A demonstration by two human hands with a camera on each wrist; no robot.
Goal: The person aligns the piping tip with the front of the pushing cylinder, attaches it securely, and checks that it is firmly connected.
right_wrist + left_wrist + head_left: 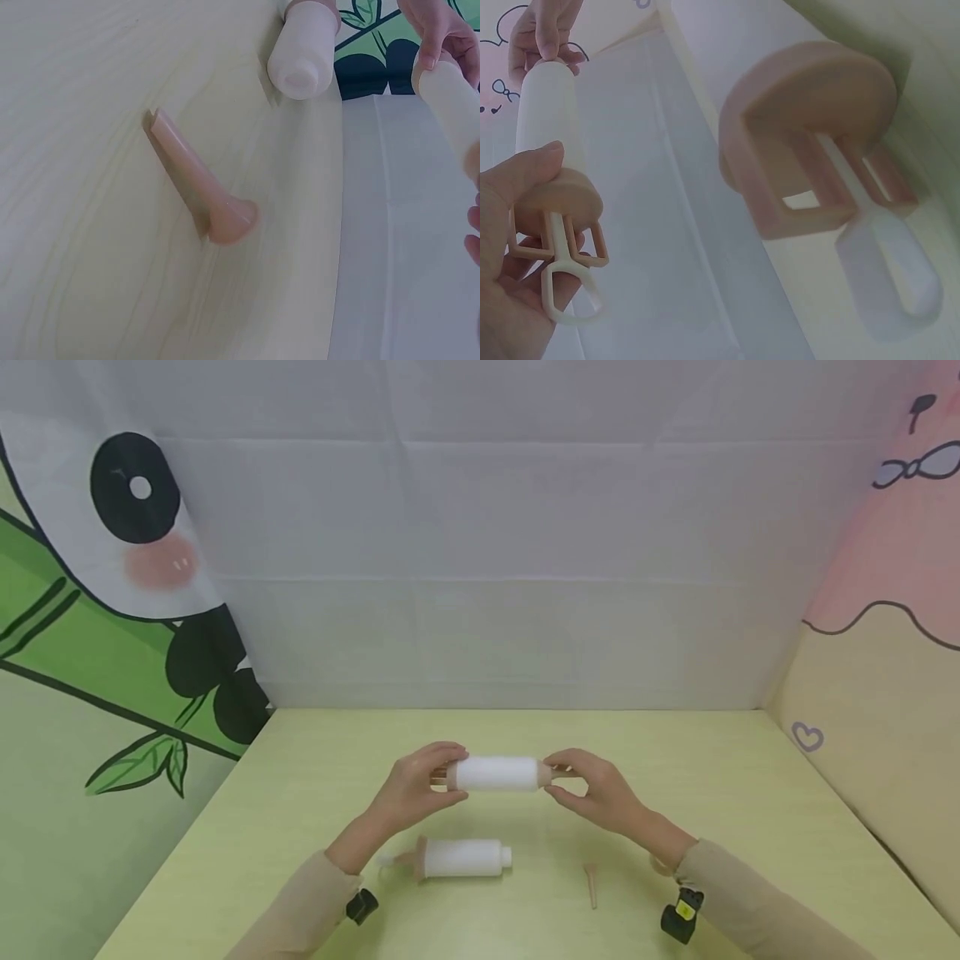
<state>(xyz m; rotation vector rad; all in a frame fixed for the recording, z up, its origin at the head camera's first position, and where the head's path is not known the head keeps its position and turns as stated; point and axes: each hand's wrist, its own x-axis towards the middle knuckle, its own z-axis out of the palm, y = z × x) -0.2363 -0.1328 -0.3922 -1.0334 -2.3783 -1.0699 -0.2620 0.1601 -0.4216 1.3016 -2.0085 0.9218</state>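
Held level above the table is a white syringe (497,774) that looks like an icing syringe, with beige ends. My left hand (423,781) grips its collar end, thumb on the beige collar (559,195); a white ring handle (574,296) sticks out past the hand. At the other end, my right hand (592,785) pinches the beige tip (545,774) between thumb and fingers. A second, similar syringe (465,858) lies on the table below, its ring handle (892,277) toward the left. Near the right forearm lies a small beige nozzle (196,172) with a flared end.
The pale yellow tabletop (300,827) meets a grey cloth backdrop (495,568) at its far edge. Printed panels stand at both sides, a panda on the left panel (150,602) and a pink figure on the right panel (885,693). Small cameras (681,914) are strapped at both wrists.
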